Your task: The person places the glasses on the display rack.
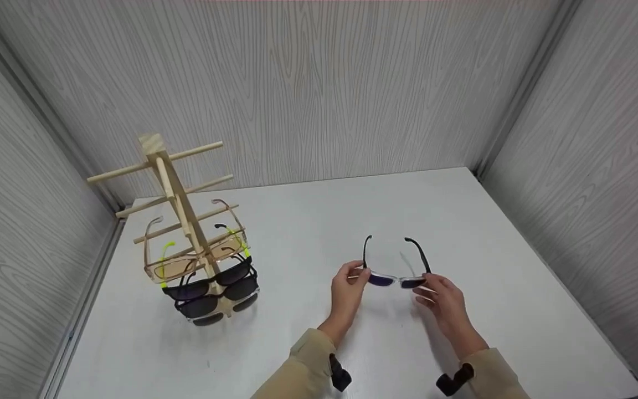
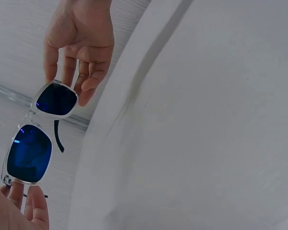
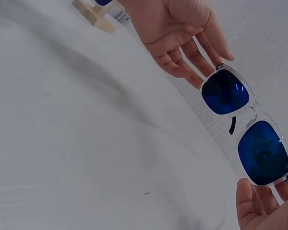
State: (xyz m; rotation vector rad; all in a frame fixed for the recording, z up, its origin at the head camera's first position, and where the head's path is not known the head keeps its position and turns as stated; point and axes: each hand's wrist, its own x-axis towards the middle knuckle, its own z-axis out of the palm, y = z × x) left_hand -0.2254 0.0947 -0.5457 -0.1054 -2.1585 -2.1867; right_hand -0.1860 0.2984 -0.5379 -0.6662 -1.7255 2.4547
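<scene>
A pair of sunglasses (image 1: 381, 280) is held up over the white table between both hands. It has a clear frame, blue mirrored lenses and dark temples, which are unfolded and point away from the person. My left hand (image 1: 346, 293) pinches the left end of the frame near the hinge. At the opposite end, my right hand (image 1: 447, 303) grips the other corner between thumb and fingers. In the left wrist view the blue lenses (image 2: 30, 153) show from the front, with a hand at each end. The right wrist view shows the same sunglasses (image 3: 263, 153) from the other side.
A wooden eyewear stand (image 1: 186, 213) rises on the left of the white table (image 1: 308, 233). Tan-tinted glasses (image 1: 178, 268) and several dark sunglasses (image 1: 236, 272) hang on its lower pegs; the upper pegs are bare. Pale wood-grain panels (image 1: 319, 88) enclose the table.
</scene>
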